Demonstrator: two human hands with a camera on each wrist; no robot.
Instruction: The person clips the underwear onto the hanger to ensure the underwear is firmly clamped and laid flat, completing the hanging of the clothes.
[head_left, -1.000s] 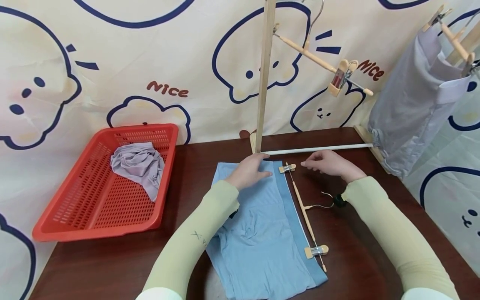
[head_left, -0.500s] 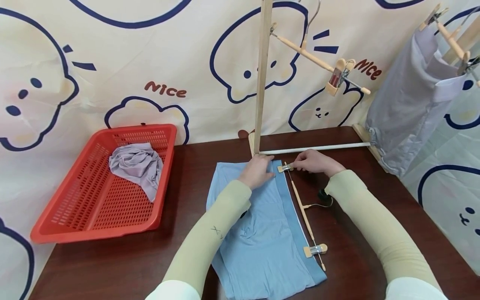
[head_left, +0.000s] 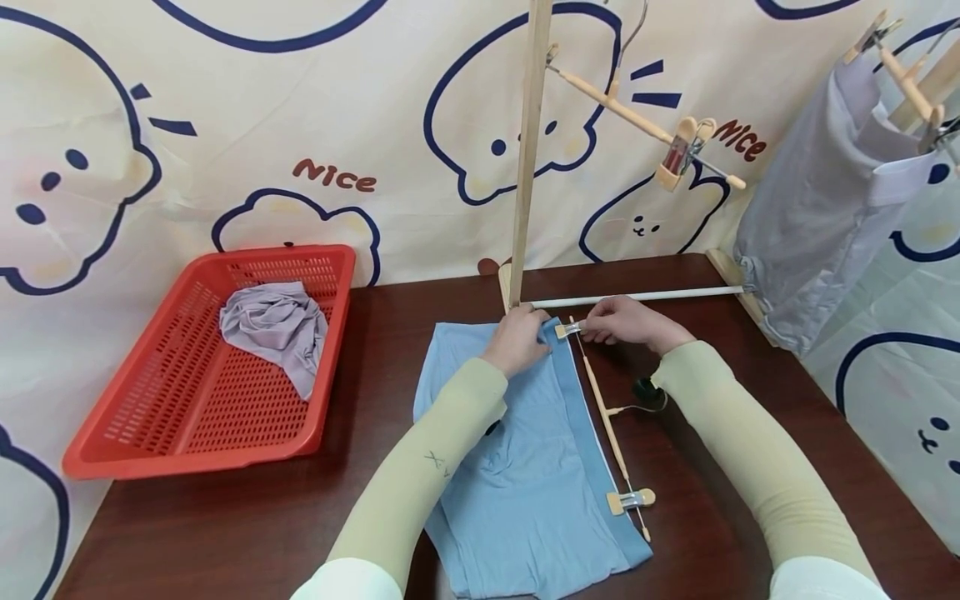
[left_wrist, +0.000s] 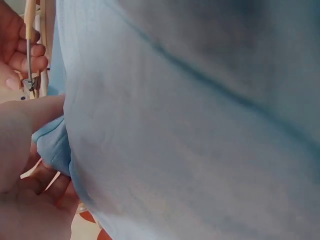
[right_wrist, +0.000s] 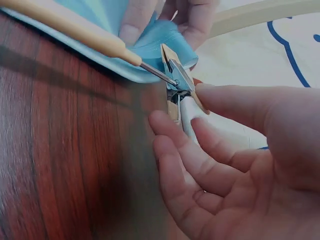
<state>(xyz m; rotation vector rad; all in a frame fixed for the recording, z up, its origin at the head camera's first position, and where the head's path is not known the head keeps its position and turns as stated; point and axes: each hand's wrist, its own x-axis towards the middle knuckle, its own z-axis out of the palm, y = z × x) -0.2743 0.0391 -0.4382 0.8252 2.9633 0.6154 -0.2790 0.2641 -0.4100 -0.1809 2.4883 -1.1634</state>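
Light-blue folded cloth (head_left: 525, 483), its far corner pinched in the left hand's (head_left: 516, 340) fingers, lies just left of the beige metal-sprung clip (head_left: 567, 330) the right hand's (head_left: 630, 322) fingers pinch.

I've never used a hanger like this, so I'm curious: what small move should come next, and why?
Probably guide the corner of the blue garment into the far clip of the hanger: the left hand pinches that corner beside it, and the right hand holds the clip. Whether cloth is already between its jaws is unclear.
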